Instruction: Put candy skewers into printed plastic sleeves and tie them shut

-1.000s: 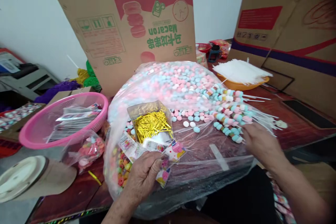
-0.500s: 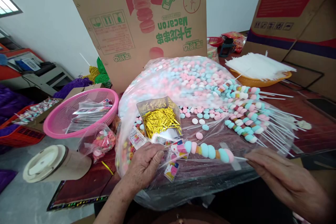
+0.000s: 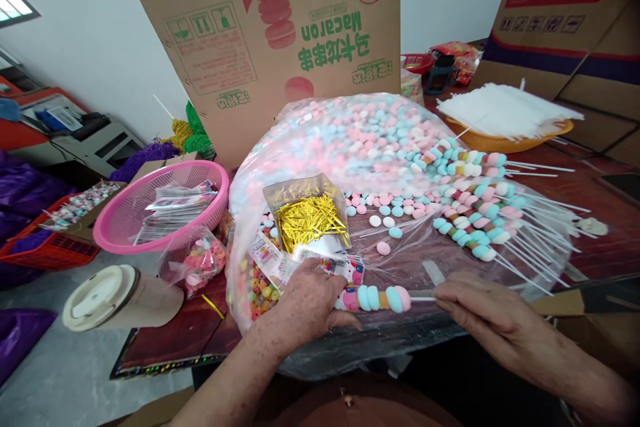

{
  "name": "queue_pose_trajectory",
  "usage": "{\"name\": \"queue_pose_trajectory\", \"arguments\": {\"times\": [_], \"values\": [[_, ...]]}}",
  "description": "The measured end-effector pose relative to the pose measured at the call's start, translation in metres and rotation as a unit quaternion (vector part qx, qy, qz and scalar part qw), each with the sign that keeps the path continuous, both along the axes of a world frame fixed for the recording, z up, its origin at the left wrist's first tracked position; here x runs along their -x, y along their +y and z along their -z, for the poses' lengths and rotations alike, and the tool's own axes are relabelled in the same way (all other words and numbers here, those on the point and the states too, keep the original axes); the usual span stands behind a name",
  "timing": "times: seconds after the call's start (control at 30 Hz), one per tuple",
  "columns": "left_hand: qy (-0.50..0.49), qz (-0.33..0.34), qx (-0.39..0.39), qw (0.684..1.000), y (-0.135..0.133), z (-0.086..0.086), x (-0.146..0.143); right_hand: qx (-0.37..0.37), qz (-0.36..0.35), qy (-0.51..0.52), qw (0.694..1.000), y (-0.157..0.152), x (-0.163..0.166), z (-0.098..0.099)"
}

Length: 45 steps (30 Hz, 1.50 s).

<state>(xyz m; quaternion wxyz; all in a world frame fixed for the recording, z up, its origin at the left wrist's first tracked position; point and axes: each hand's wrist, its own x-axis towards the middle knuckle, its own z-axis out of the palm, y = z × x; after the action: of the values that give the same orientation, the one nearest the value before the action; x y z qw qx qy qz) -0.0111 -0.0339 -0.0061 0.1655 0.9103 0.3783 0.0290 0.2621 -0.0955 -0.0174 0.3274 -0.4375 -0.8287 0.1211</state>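
Note:
My right hand (image 3: 487,317) pinches the white stick of a candy skewer (image 3: 383,298) threaded with pink, blue and orange pieces. The skewer's far end reaches into a small printed wrapper (image 3: 343,273) that my left hand (image 3: 307,300) grips, fingers curled. Both hands rest on a big clear plastic bag (image 3: 360,147) full of pink, blue and white candies. A pack of gold twist ties (image 3: 307,217) lies just beyond my left hand. A pile of finished skewers (image 3: 475,207) lies to the right on the bag.
A pink basket (image 3: 165,207) with wrappers stands at left, with a small bag of ring candies (image 3: 200,267) and a lidded cup (image 3: 123,297) lying on its side. An orange bowl (image 3: 505,137) of white sticks sits back right. Tall cardboard boxes (image 3: 280,33) stand behind.
My right hand took one skewer from the pile, brought it toward me and slid it leftward; its tip has entered the wrapper in my left hand. The camera view shifted slightly.

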Motion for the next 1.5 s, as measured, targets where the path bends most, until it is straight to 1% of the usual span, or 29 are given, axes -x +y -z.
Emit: {"name": "queue_pose_trajectory", "arguments": {"times": [0.07,0.13,0.23,0.3,0.33,0.4,0.47,0.53,0.6,0.67,0.73,0.8,0.83,0.87,0.9,0.97,1.03,1.13,1.2,1.23,1.27,1.3,1.33,1.37,1.4,1.43,1.5], "values": [[0.012,-0.005,0.057,0.998,0.0,-0.001,-0.006,0.012,-0.025,-0.003,1.0,0.002,0.003,-0.001],[-0.002,-0.003,0.125,0.992,0.001,-0.005,-0.01,0.008,-0.046,-0.009,0.999,0.006,0.005,-0.004],[-0.043,-0.003,0.233,0.971,0.005,-0.012,-0.012,-0.021,-0.068,-0.022,0.997,0.01,0.01,-0.011],[-0.069,-0.012,0.292,0.954,0.007,-0.013,-0.013,-0.012,-0.08,-0.028,0.996,0.011,0.017,-0.012],[-0.075,-0.018,0.304,0.95,0.007,-0.013,-0.015,0.007,-0.08,-0.031,0.996,0.011,0.022,-0.011],[-0.079,-0.019,0.297,0.951,0.007,-0.01,-0.021,0.055,-0.077,-0.029,0.995,0.011,0.034,-0.005],[-0.065,-0.005,0.269,0.961,0.004,-0.004,-0.031,0.096,-0.079,-0.023,0.992,0.01,0.05,0.005],[-0.056,0.004,0.254,0.966,0.0,0.0,-0.041,0.123,-0.077,-0.006,0.989,0.01,0.065,0.015],[-0.069,0.0,0.26,0.963,-0.001,0.001,-0.045,0.143,-0.075,0.027,0.987,0.01,0.076,0.023],[-0.115,-0.007,0.26,0.959,0.001,-0.006,-0.036,0.157,-0.084,0.056,0.982,0.012,0.08,0.024],[-0.152,-0.019,0.225,0.962,0.006,-0.019,-0.017,0.163,-0.091,0.062,0.98,0.015,0.076,0.021],[-0.118,-0.057,0.172,0.976,0.009,-0.03,0.006,0.161,-0.078,0.056,0.982,0.019,0.067,0.014],[-0.094,-0.059,0.182,0.977,0.009,-0.033,0.016,0.158,-0.071,0.052,0.983,0.021,0.062,0.009],[-0.078,-0.056,0.211,0.973,0.007,-0.034,0.023,0.153,-0.07,0.048,0.985,0.023,0.058,0.006],[-0.07,-0.052,0.252,0.964,0.004,-0.032,0.027,0.144,-0.071,0.041,0.986,0.025,0.055,0.002],[-0.084,-0.055,0.35,0.931,-0.006,-0.023,0.028,0.118,-0.084,0.013,0.989,0.029,0.055,-0.002],[-0.121,-0.08,0.421,0.896,-0.016,-0.012,0.022,0.098,-0.106,-0.025,0.989,0.032,0.059,-0.004],[-0.189,-0.125,0.477,0.849,-0.028,0.002,0.013,0.084,-0.123,-0.069,0.986,0.037,0.072,-0.003],[-0.222,-0.145,0.506,0.821,-0.032,0.007,0.01,0.082,-0.148,-0.083,0.982,0.041,0.079,-0.003],[-0.231,-0.155,0.514,0.811,-0.034,0.009,0.01,0.082,-0.163,-0.084,0.98,0.042,0.082,-0.003],[-0.235,-0.168,0.518,0.805,-0.036,0.01,0.01,0.077,-0.166,-0.076,0.98,0.043,0.084,-0.002],[-0.241,-0.189,0.515,0.801,-0.037,0.011,0.011,0.069,-0.15,-0.057,0.985,0.044,0.086,-0.001],[-0.252,-0.213,0.505,0.797,-0.039,0.012,0.011,0.066,-0.114,-0.025,0.991,0.044,0.087,0.0],[-0.269,-0.235,0.487,0.797,-0.04,0.013,0.012,0.08,-0.07,0.015,0.994,0.043,0.089,0.003],[-0.285,-0.248,0.459,0.804,-0.041,0.014,0.012,0.117,-0.037,0.058,0.991,0.04,0.092,0.006],[-0.296,-0.254,0.421,0.819,-0.042,0.016,0.013,0.175,-0.023,0.1,0.979,0.037,0.096,0.011],[-0.29,-0.257,0.33,0.861,-0.045,0.017,0.013,0.311,-0.037,0.168,0.935,0.028,0.106,0.019]]}}
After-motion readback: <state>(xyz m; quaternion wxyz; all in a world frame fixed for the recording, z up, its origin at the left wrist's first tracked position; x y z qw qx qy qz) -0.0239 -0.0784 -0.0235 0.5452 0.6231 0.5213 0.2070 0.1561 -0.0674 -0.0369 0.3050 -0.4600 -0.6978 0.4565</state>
